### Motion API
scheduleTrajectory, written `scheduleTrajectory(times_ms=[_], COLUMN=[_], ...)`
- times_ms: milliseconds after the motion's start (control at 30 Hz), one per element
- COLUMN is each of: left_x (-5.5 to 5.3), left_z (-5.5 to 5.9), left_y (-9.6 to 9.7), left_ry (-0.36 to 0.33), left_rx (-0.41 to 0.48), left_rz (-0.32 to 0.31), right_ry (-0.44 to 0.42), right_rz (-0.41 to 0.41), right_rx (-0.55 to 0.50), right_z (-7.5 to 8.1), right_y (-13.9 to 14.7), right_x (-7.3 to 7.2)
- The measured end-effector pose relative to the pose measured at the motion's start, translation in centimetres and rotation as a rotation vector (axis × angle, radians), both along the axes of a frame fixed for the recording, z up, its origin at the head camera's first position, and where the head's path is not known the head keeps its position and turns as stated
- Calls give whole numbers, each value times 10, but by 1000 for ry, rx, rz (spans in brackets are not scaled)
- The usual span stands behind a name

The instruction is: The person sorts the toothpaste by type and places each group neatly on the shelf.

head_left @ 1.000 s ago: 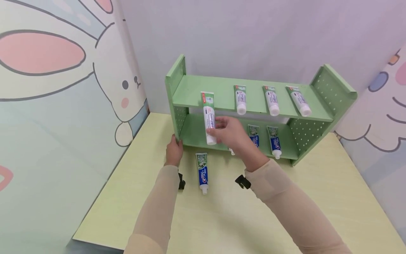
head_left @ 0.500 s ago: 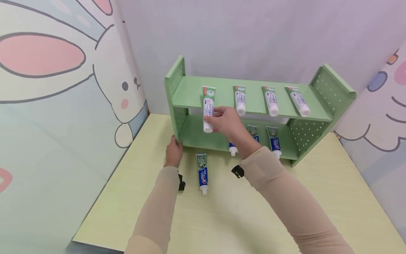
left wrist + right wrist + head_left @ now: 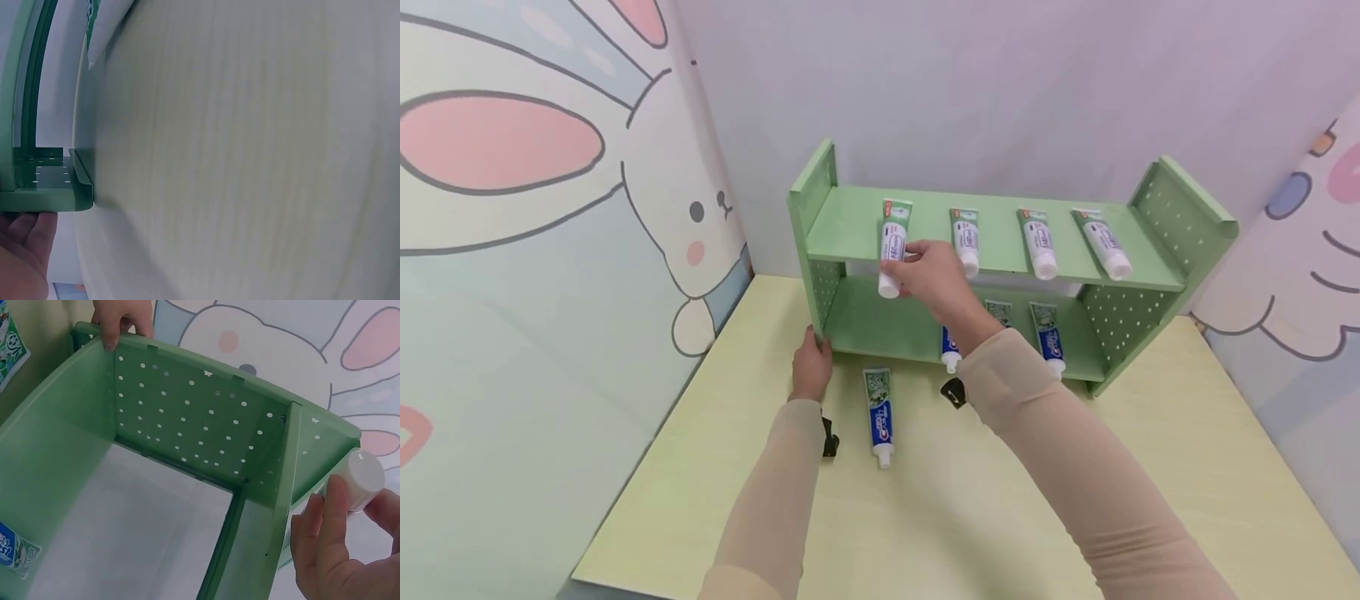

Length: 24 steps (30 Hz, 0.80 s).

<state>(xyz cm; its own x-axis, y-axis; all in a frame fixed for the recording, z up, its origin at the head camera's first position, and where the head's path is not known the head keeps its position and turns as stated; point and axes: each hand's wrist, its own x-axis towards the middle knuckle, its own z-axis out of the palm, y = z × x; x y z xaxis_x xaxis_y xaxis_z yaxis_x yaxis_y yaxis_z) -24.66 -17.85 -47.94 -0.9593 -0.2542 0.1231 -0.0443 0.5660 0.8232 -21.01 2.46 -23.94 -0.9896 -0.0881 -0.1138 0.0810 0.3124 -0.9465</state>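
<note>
My right hand [image 3: 931, 279] pinches a white-and-green toothpaste tube [image 3: 892, 250] near its cap, fingers on one side and thumb on the other. The tube's green end overlaps the upper shelf's left part in the head view, and its white cap [image 3: 365, 478] points outward past the front edge. With my left hand [image 3: 812, 365] I grip the lower front edge of the left side panel [image 3: 187, 419] of the green two-tier rack [image 3: 917, 337]. Just in front of the rack, a blue-and-green toothpaste tube [image 3: 879, 417] lies on the table.
Three similar white-and-green tubes [image 3: 1036, 243] lie in a row on the upper shelf. Blue-and-green tubes [image 3: 1048, 337] lie on the lower shelf, partly hidden by my right forearm. The pale table [image 3: 700, 500] meets a rabbit-painted wall [image 3: 550, 333] at the left.
My right hand has moved the white-and-green tube up and back, from in front of the rack to over the upper shelf's left part. My left hand stays on the side panel.
</note>
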Motion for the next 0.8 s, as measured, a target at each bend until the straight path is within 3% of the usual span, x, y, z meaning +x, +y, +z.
scheduleTrajectory(times_ms=[367, 800], left_x=[1, 0], left_z=[0, -1], left_y=[-1, -1], left_ry=[4, 10], left_rx=[-1, -15], left_rz=[-3, -12], right_ry=[23, 51], right_rz=[-36, -64], right_rx=[27, 213], right_z=[3, 5], right_y=[-5, -9], right_x=[-10, -23])
